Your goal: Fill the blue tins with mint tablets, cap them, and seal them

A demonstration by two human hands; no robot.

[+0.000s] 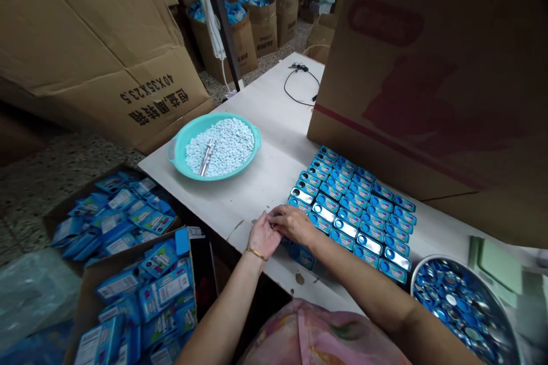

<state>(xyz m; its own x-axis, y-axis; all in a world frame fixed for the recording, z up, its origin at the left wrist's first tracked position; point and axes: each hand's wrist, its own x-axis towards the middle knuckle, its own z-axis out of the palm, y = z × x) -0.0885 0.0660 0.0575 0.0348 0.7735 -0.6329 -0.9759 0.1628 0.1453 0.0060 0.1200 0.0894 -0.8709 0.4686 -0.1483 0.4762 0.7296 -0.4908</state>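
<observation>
My left hand (264, 235), with a gold bracelet at the wrist, is turned palm up in front of me. The fingers of my right hand (295, 223) are pinched together over it, and the fingertips of both hands meet. Whatever lies between them is too small and too covered to make out. Just right of my hands, rows of small blue tins (351, 215) lie side by side on the white table (274, 125). Several of these tins show a shiny silver face. A further blue tin (302, 255) lies beneath my right wrist.
A turquoise basin (172, 161) holds pale pellets and a metal tube (206, 157). At right stands a metal bowl (415, 279) of small round blue-and-silver pieces. A large carton (428, 97) rises behind the tins. Boxes of blue packets (149, 279) stand lower left. A black cable (286, 88) lies farther back.
</observation>
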